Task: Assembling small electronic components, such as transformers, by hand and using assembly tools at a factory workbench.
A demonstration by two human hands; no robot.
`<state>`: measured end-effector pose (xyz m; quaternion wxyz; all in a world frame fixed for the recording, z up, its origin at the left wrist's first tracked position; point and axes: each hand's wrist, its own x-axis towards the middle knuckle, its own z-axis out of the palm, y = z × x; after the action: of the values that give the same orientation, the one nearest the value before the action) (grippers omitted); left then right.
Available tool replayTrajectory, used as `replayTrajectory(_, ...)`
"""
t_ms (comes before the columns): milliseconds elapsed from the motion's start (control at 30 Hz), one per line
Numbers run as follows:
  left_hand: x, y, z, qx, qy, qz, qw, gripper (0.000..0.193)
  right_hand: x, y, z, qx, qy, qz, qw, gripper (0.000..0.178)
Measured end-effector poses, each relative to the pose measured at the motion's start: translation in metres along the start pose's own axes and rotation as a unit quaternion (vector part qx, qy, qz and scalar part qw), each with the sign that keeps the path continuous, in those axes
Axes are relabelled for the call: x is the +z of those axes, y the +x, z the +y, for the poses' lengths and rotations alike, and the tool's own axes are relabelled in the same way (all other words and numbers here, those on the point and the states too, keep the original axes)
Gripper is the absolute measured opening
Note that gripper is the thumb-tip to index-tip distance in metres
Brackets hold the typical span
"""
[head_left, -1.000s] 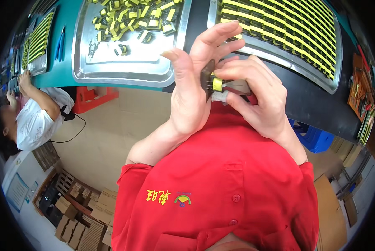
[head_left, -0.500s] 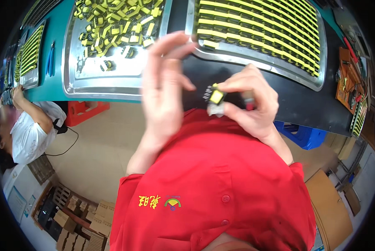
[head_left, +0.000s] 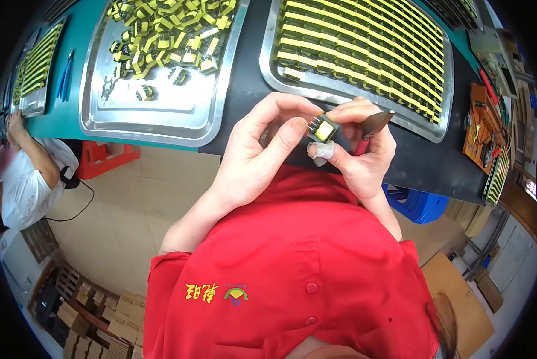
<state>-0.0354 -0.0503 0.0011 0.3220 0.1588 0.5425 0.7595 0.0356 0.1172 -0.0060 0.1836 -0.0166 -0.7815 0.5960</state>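
Observation:
In front of my red shirt, both hands meet around a small transformer (head_left: 324,130) with a black core, yellow tape and a row of metal pins. My left hand (head_left: 257,143) pinches its pin side between thumb and forefinger. From the other side my right hand (head_left: 364,152) grips the transformer, its thumb tip wrapped in white tape (head_left: 321,152). A red-handled tool (head_left: 376,124) with a dark pointed end is also tucked in the right hand; its kind is partly hidden by the fingers.
A metal tray (head_left: 211,122) of loose, heaped transformers lies to the left. Another tray (head_left: 439,133) holds them in neat rows, ahead to the right. Blue-handled pliers (head_left: 65,78), an orange-brown box (head_left: 478,128), a blue stool (head_left: 418,205) and a co-worker (head_left: 32,179) surround me.
My left hand has come down and right from beside the loose-parts tray to the transformer, and its fingers have closed on it. The right hand keeps hold; the tool's dark end now shows.

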Motion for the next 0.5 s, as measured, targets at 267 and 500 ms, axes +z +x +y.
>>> replayTrajectory(267,-0.004,-0.001,-0.012,0.004,-0.081,-0.012,0.997,0.027,0.002,-0.002,-0.005,0.041,-0.079,-0.007,0.996,0.037)
replayTrajectory(500,-0.007,0.002,-0.013,-0.007,-0.012,-0.006,1.0,0.046,-0.008,0.0,-0.005,0.119,-0.02,-0.014,0.993,0.033)
